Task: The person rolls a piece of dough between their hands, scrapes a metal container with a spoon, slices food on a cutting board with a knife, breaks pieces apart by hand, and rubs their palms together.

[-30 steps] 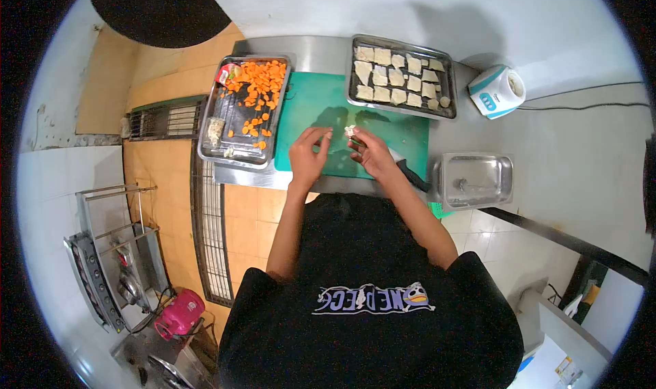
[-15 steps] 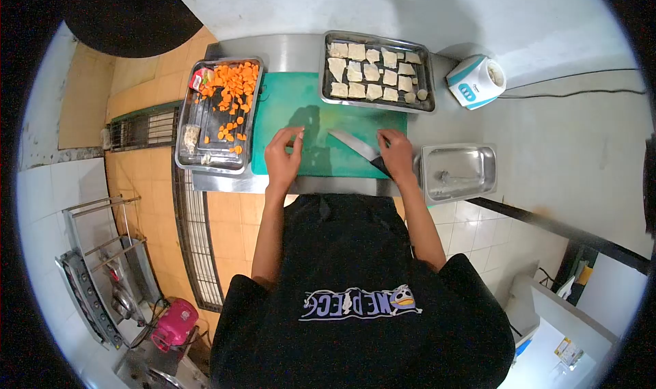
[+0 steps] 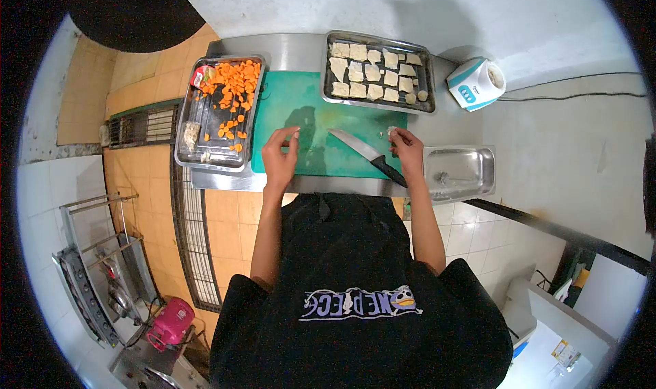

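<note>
Sitting at the left end of the table (image 3: pixel 229 181), a dark tray (image 3: pixel 210 124) bears carrot pieces (image 3: pixel 236 78), a red packet (image 3: pixel 201 76) and a small bag (image 3: pixel 192 135) of something pale; its raised rim probably stops loose pieces straying. Beside it lies the green board (image 3: pixel 283 95), likely set before the body so both arms reach it evenly. Over it, the left hand (image 3: pixel 279 157) has thumb and forefinger nearly meeting; I cannot tell whether anything is between them. Next, the knife (image 3: pixel 355 144) slants across the board, handle rightward, presumably handy for the right hand (image 3: pixel 410 152). Behind, a second tray (image 3: pixel 374 105) spaces out flat pale pieces (image 3: pixel 372 73), perhaps against sticking. The right hand pinches a small pale bit (image 3: pixel 391 130) above the board's right side, by fingertips only, apparently because it is so tiny. Farther right stand a metal container (image 3: pixel 471 166) and a white-and-teal appliance (image 3: pixel 476 85), seemingly clear of the board.
</note>
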`<move>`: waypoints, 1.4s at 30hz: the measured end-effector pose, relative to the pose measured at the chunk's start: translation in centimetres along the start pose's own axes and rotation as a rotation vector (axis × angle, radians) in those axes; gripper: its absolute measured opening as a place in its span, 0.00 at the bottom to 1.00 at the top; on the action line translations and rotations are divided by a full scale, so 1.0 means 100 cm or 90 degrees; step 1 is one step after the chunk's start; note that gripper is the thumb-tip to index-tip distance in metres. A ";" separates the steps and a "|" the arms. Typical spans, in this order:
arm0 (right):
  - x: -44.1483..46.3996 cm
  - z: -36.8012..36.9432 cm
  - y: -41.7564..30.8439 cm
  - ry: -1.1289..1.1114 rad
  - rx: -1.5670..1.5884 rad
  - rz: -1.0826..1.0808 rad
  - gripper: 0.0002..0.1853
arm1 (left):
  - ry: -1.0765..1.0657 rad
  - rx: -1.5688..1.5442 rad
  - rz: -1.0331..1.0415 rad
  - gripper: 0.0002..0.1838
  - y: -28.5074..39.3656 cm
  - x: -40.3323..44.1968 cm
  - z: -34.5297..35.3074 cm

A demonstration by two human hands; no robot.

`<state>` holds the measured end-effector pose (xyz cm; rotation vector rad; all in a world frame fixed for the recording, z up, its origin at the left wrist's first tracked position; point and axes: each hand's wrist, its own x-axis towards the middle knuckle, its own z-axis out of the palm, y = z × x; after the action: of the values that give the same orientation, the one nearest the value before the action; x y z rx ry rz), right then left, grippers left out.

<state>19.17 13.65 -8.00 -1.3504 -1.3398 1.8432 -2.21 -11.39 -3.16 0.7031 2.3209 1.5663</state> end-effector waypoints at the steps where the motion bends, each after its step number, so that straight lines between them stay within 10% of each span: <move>1: -0.001 0.003 0.001 0.000 -0.110 -0.042 0.15 | -0.002 0.000 0.001 0.08 -0.002 0.000 0.001; 8: -0.008 0.019 0.004 -0.044 -0.682 -0.479 0.15 | -0.006 0.016 0.051 0.09 -0.009 0.000 0.000; 15: 0.003 0.011 0.013 -0.062 -0.690 -0.525 0.14 | -0.005 -0.010 0.031 0.09 -0.008 0.000 0.000; 21: 0.002 0.008 -0.009 -0.109 -0.428 -0.106 0.14 | -0.024 -0.041 -0.001 0.09 -0.002 -0.003 0.003; 23: -0.001 0.012 -0.005 -0.140 -0.042 0.031 0.16 | -0.048 -0.099 -0.060 0.09 -0.003 -0.003 0.010; 30: -0.035 0.071 -0.019 -0.271 0.128 0.135 0.14 | -0.203 -0.531 -0.417 0.27 0.000 0.003 0.056; 35: -0.068 0.114 -0.049 -0.338 -0.308 -0.327 0.10 | -0.265 -0.808 -0.572 0.31 0.023 0.008 0.062; 42: -0.087 0.125 -0.076 -0.310 -0.480 -0.486 0.08 | -0.260 -0.867 -0.476 0.26 0.031 0.010 0.066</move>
<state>10.09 4.37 2.99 -0.4767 -2.5221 1.1804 0.77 -4.63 -2.78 -0.1838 0.6670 1.8216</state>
